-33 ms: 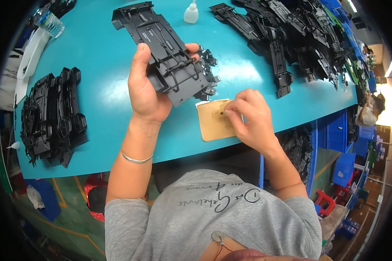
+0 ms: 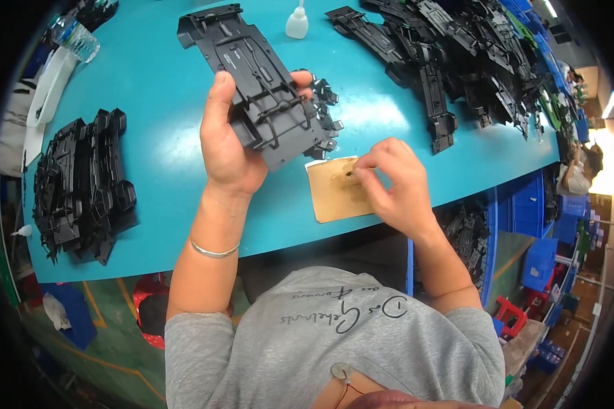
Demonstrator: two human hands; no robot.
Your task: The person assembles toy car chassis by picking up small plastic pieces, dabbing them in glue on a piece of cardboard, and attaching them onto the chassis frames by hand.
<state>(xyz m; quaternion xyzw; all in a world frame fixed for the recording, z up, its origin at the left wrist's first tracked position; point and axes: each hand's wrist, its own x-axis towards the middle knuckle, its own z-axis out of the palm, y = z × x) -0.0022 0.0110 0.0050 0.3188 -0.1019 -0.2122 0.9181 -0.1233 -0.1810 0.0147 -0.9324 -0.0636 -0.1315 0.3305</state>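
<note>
My left hand grips a black plastic model car chassis from below, thumb along its left edge and fingertips round the right. The chassis is raised above the table and tilted, its moulded underside toward me. My right hand is closed in a pinch over a tan square pad near the table's front edge. Whatever lies between thumb and finger is hidden or too small to name. Wet-looking brown stains and a small dark speck show on the pad by the fingertips. Small black parts are heaped behind it.
Stacked black chassis stand at the left of the teal table. A larger pile covers the back right. A white squeeze bottle is at the back, a water bottle at far left. Blue crates stand right.
My right fingertips have shifted slightly over the pad, and the dark speck shows more plainly. The chassis in my left hand has barely moved.
</note>
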